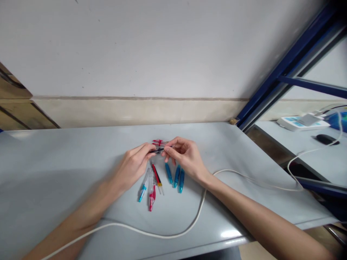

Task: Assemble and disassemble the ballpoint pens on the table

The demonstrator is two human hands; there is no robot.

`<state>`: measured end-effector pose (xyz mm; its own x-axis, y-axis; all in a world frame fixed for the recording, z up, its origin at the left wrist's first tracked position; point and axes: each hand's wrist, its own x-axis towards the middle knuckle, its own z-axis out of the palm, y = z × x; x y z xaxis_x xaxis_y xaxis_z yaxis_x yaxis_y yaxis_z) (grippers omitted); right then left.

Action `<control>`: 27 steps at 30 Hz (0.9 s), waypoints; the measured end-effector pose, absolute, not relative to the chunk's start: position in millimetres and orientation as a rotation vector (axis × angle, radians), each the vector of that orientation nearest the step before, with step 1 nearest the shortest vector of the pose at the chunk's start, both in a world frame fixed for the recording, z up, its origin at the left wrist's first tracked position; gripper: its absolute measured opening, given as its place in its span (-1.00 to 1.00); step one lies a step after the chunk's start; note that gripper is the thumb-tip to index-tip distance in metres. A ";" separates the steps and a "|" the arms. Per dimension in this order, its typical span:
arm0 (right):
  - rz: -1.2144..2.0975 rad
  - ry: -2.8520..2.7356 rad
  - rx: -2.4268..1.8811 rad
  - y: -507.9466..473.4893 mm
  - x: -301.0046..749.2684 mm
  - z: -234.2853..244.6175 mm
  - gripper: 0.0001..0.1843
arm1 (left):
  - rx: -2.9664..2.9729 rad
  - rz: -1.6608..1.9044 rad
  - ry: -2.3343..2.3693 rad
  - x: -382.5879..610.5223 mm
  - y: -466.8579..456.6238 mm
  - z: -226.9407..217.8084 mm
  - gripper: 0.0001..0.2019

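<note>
Over the middle of the grey, smooth-topped bench (67, 155), nearer its far edge than its front one, I see both hands meeting at a slim, dark, pen-like rod (157, 150). The left hand (136, 159) grips its left end between thumb and fingers; the right hand (187, 153) has thumb and forefinger pinched together at the other end, the remaining fingers loosely curled.

Just behind them, toward the far edge, lie clear plastic pen parts with red fittings (157, 141), partly hidden by the hands. Toward the front edge, below the left hand, are a clear tube with a blue end (143, 187), a clear tube with a red clip and tip (151, 198) and slender red-and-black refills (156, 175). Three translucent blue barrels (176, 176) sit side by side just below the right hand.

A white cable (165, 237) loops along the front edge, passes by the right forearm and runs off past the bench's right edge.
</note>
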<state>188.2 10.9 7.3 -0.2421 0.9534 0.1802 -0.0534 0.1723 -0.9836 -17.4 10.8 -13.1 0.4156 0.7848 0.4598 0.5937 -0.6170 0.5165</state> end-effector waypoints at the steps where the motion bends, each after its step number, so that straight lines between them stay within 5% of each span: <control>1: 1.253 -1.437 -0.930 10.0 187.8 6.7 -0.71 | 2.399 1.013 1.202 -16.1 9.2 -12.3 -0.80; 11: 1.445 -1.501 -0.859 4.8 182.1 4.2 -0.54 | 2.519 0.951 1.389 -7.6 -4.1 -0.6 -0.71; 17: 0.948 -1.949 -1.046 -0.3 183.0 6.8 -0.86 | 2.271 0.968 1.594 -13.1 9.2 -4.4 -0.74; 27: 0.752 -2.447 -0.980 -18.6 173.9 13.0 -0.70 | 2.239 0.732 1.703 -8.0 8.6 -0.6 -0.76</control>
<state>173.9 -18.6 13.0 -0.6754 0.7199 0.1601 0.5059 0.6102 -0.6096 -8.0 8.6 -0.6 0.1981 0.9488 0.2461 0.8315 -0.2956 0.4704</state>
